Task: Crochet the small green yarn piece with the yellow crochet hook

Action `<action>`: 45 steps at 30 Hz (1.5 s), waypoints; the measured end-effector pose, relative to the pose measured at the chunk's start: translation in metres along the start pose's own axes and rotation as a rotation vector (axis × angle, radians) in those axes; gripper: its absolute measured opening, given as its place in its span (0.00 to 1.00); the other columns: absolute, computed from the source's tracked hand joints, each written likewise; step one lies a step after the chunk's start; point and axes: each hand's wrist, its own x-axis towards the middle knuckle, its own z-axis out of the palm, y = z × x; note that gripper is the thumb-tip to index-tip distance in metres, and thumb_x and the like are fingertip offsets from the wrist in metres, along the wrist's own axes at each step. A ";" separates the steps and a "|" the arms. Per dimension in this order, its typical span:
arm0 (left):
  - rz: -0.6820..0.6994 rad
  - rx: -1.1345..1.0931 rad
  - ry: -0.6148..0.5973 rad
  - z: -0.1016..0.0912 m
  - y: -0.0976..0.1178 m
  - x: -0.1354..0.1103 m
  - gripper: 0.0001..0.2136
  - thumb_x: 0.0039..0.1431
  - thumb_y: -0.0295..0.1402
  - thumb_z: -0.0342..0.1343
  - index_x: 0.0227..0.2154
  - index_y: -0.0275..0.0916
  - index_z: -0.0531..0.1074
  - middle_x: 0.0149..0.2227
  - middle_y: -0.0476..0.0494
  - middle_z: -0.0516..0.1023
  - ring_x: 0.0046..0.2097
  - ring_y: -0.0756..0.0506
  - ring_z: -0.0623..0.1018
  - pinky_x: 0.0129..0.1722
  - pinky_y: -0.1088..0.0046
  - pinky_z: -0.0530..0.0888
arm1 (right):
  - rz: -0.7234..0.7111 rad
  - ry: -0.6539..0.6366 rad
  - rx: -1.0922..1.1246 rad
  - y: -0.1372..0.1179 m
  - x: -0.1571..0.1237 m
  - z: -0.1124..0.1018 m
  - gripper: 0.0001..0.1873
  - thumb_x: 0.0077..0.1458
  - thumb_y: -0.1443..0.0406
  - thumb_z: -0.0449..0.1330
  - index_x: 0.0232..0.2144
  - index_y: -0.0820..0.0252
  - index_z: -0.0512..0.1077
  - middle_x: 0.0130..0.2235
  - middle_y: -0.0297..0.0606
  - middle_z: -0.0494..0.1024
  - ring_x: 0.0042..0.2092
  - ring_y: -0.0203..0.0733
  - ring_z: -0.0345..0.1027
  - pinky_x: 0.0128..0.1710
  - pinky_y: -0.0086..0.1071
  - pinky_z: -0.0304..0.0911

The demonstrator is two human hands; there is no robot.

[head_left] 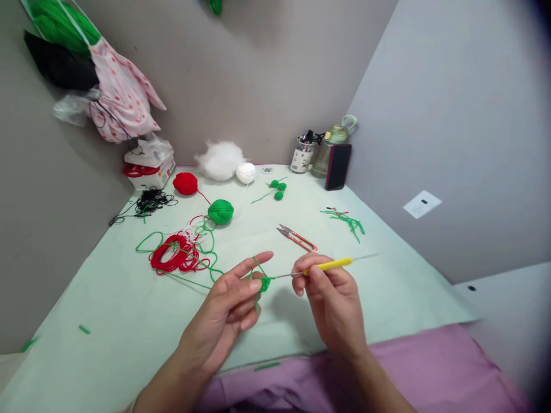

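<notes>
My left hand [232,298] pinches a small piece of green crochet work [264,284] between thumb and fingers. Its index finger is stretched out, with green yarn looped over it, and a short tail hangs below the piece. In my right hand [329,295] is a crochet hook [329,266] with a yellow handle, held like a pencil. The hook's thin metal tip points left and meets the green piece. Green yarn runs from behind the left hand towards a tangle and a green yarn ball [221,212]. Orange-handled thread snips [298,238] lie beyond the hands.
Red yarn [170,253] lies loosely coiled at left, near black yarn [150,202] and a red ball [185,183]. White stuffing [221,160], a white ball [245,172], small green pieces [278,187], a pen can [302,155], bottle [322,158] and phone [338,166] stand behind. Green scraps [350,221] lie right.
</notes>
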 end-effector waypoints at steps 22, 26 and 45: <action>0.275 0.368 0.097 -0.002 -0.014 0.001 0.17 0.58 0.33 0.71 0.51 0.45 0.83 0.34 0.52 0.74 0.26 0.53 0.69 0.27 0.76 0.72 | -0.135 -0.148 -0.288 0.000 -0.012 -0.004 0.12 0.74 0.64 0.57 0.44 0.52 0.81 0.39 0.36 0.84 0.36 0.37 0.79 0.40 0.32 0.75; 0.305 0.445 0.128 0.000 -0.015 0.000 0.17 0.58 0.33 0.70 0.51 0.47 0.83 0.33 0.53 0.74 0.25 0.53 0.68 0.30 0.75 0.75 | -0.273 -0.201 -0.406 -0.002 -0.014 -0.003 0.12 0.74 0.67 0.55 0.47 0.52 0.80 0.40 0.37 0.84 0.37 0.38 0.78 0.40 0.33 0.75; 0.132 0.077 0.073 0.004 -0.009 0.004 0.18 0.52 0.32 0.76 0.48 0.40 0.85 0.28 0.56 0.69 0.20 0.60 0.55 0.20 0.83 0.65 | -0.355 -0.123 -0.420 0.000 -0.012 0.001 0.14 0.71 0.70 0.57 0.46 0.50 0.82 0.36 0.36 0.81 0.35 0.39 0.76 0.37 0.35 0.75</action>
